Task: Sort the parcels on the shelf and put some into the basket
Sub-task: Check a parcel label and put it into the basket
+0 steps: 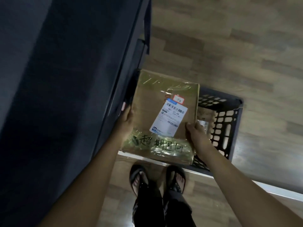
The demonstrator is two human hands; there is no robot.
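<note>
I hold a flat brown cardboard parcel (162,102) with both hands above the floor. It is wrapped in clear tape, carries a white shipping label and has black handwriting near its lower edge. My left hand (127,118) grips its left edge and my right hand (196,131) grips its lower right edge. The parcel hangs over the left part of a dark plastic lattice basket (229,122) standing on the floor. Something pale lies inside the basket, mostly hidden by the parcel. The dark shelf (65,79) fills the left of the view.
Wood-pattern floor (229,46) stretches to the right and beyond the basket. My feet in black sandals (157,179) stand just in front of the basket. A pale strip (246,182) runs diagonally across the floor at lower right.
</note>
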